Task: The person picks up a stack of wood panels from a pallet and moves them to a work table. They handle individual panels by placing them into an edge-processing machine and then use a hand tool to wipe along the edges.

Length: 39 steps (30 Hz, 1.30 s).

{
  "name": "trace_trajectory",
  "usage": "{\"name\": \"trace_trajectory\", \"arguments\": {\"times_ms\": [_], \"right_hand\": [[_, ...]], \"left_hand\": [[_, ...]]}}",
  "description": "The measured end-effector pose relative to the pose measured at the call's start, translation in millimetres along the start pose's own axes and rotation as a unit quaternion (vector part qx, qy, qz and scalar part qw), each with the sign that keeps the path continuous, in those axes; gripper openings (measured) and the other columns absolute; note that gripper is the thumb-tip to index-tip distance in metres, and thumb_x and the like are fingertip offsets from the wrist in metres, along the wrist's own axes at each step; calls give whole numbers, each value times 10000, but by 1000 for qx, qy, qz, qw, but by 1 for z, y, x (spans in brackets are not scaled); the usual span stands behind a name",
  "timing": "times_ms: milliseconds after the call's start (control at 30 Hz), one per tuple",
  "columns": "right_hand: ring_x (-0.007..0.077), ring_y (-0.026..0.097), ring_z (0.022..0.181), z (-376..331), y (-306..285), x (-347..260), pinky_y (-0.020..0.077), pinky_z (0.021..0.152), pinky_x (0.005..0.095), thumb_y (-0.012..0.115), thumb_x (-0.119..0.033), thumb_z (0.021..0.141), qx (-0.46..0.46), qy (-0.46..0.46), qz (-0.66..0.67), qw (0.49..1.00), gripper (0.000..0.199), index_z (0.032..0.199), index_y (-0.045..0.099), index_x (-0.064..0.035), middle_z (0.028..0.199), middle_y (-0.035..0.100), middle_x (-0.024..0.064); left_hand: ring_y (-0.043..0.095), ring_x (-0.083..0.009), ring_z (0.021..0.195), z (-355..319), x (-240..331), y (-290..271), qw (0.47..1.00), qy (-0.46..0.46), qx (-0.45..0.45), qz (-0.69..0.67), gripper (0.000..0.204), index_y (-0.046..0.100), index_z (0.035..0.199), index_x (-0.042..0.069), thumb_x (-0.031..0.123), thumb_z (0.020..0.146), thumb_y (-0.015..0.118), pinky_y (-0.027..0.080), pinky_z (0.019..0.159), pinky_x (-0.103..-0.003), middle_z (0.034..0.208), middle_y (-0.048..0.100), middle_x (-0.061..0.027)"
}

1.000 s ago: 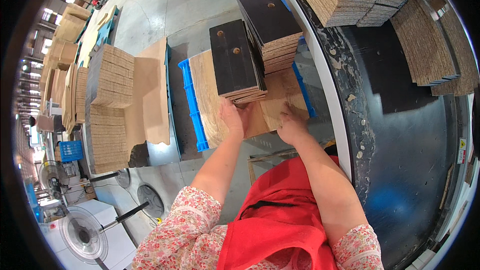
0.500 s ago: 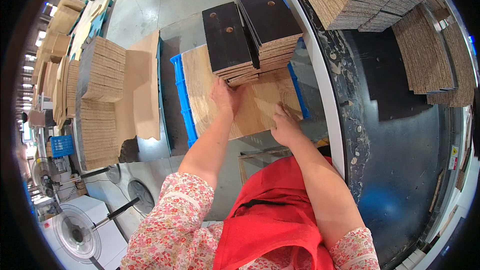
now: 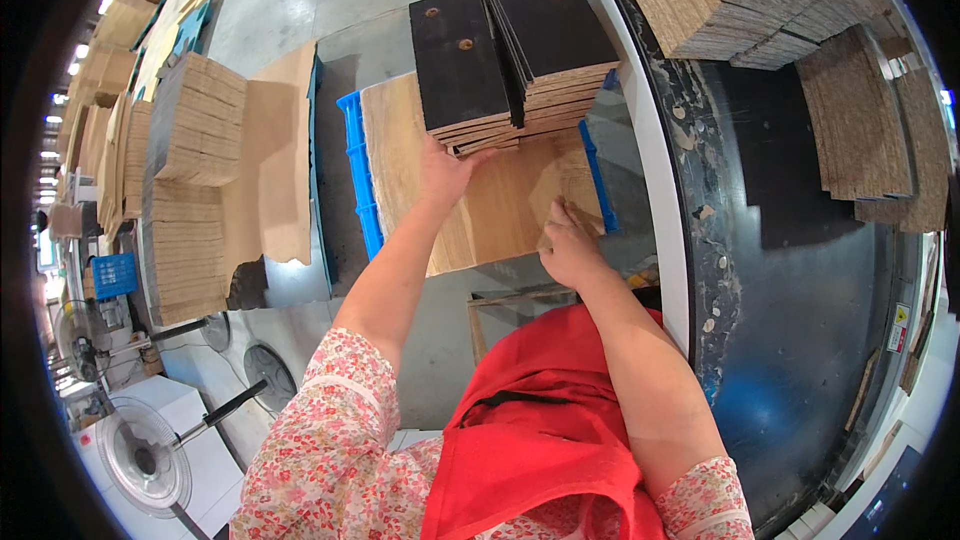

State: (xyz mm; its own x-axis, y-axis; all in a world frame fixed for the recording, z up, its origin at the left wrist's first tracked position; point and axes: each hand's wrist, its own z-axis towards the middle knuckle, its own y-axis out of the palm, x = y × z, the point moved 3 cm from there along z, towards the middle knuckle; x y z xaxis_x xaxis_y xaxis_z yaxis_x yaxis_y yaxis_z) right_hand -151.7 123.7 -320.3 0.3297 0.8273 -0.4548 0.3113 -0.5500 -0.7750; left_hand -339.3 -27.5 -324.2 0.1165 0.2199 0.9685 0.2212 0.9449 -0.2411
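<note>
Two stacks of black-faced boards with holes stand side by side on a flat wooden board. My left hand (image 3: 447, 172) is at the near end of the left stack (image 3: 460, 65), its thumb stretched along the lower edge; some of its fingers are hidden by the boards. Beside that one, the right stack (image 3: 550, 20) rises higher, with brown chipboard edges showing. Over the right part of the wooden board (image 3: 490, 220) hovers my right hand (image 3: 572, 245), empty, its index finger extended and the other fingers loosely bent.
A blue plastic pallet (image 3: 362, 175) lies under the wooden board. To the right runs a dark worktable (image 3: 800, 310) with a white edge, bearing chipboard stacks (image 3: 760, 0). More board stacks (image 3: 190, 190) stand at left, near a fan (image 3: 145, 450).
My left hand has shifted slightly, and its thumb now stretches right along the stack's near end. The left stack's lower boards look more even. My right hand stays nearly in place.
</note>
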Motion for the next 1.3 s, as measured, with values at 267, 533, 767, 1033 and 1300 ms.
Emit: {"name": "trace_trajectory", "arguments": {"times_ms": [267, 533, 767, 1033, 1300], "right_hand": [[327, 233, 1520, -1, -11, -5, 274, 1220, 415, 628, -206, 918, -42, 16, -19, 999, 396, 1245, 632, 18, 1649, 233, 172], [331, 219, 1523, -2, -15, -10, 244, 1235, 406, 633, -211, 919, -54, 22, -33, 998, 398, 1251, 637, 10, 1655, 224, 162], [353, 218, 1522, -1, -12, -9, 258, 1227, 417, 640, -226, 909, -64, 25, -36, 997, 403, 1227, 647, 20, 1656, 206, 186], [347, 230, 1521, -2, -7, -8, 300, 1203, 425, 638, -237, 873, -53, 24, -41, 997, 414, 1203, 691, 8, 1661, 200, 182], [336, 149, 1545, -6, -13, -11, 279, 1211, 457, 634, -250, 873, -66, 19, -33, 997, 457, 1253, 680, -1, 1684, 105, 164]], "left_hand": [[643, -217, 1130, 2, 25, -10, 997, -6, -51, 64, 551, 501, 1286, -37, 75, 841, 806, 512, 976, -349, 1211, 677, -137], [533, -249, 1303, 11, 15, -20, 993, -5, -108, 49, 1055, 191, 1562, 51, 96, 752, 866, 464, 1085, -355, 1450, 492, -159], [527, -291, 1289, -3, 36, -7, 984, -12, -116, 134, 1164, 212, 1517, -31, 287, 664, 937, 438, 1096, -377, 1429, 492, -195], [495, -291, 1317, -2, 38, -10, 988, -6, -153, 29, 1171, 216, 1519, -11, 318, 661, 941, 399, 1132, -396, 1430, 487, -180], [360, -258, 1438, 8, 28, -29, 972, -26, -180, -150, 1051, 209, 1574, 58, 384, 789, 827, 292, 1195, -395, 1557, 377, -119]]}}
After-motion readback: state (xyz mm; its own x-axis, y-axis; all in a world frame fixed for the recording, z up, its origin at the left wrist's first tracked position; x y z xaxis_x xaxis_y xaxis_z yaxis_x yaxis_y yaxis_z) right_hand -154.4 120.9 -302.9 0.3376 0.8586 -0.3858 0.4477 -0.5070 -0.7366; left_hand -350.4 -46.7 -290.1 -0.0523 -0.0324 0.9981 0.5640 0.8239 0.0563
